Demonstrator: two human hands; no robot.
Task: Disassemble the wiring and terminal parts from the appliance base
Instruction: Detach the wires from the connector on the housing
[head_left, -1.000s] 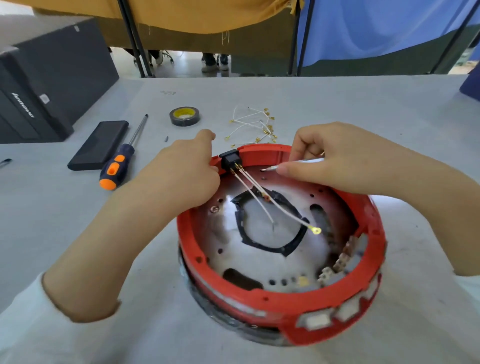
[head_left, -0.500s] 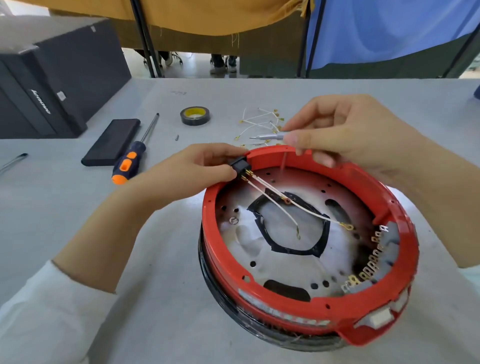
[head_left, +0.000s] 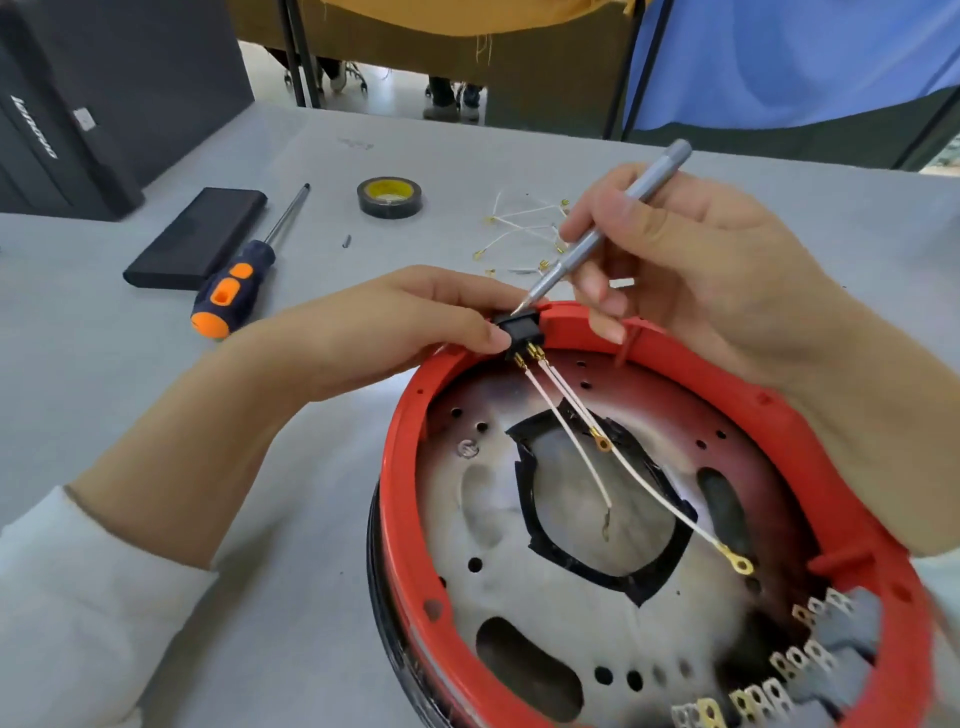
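Note:
A round red appliance base (head_left: 519, 696) with a metal floor lies in front of me. A black terminal block (head_left: 519, 332) sits in a notch of its far rim, and my left hand (head_left: 374, 332) pinches it from the left. Three white wires (head_left: 571, 436) with gold lugs run from the block across the metal floor. My right hand (head_left: 701, 280) holds a thin grey screwdriver (head_left: 597, 234) like a pen, its tip touching the top of the block. A row of metal terminals (head_left: 769, 686) sits inside the near-right rim.
On the grey table behind the base lie loose white wires (head_left: 524, 228), a roll of black tape (head_left: 389, 197), an orange-handled screwdriver (head_left: 234, 286), a black flat case (head_left: 197, 239) and a small screw (head_left: 347, 241). A black computer tower (head_left: 67, 104) stands far left.
My right hand has turned the grey screwdriver upright and brought its tip down onto the terminal block. My left hand keeps its pinch on the block. The view has moved closer.

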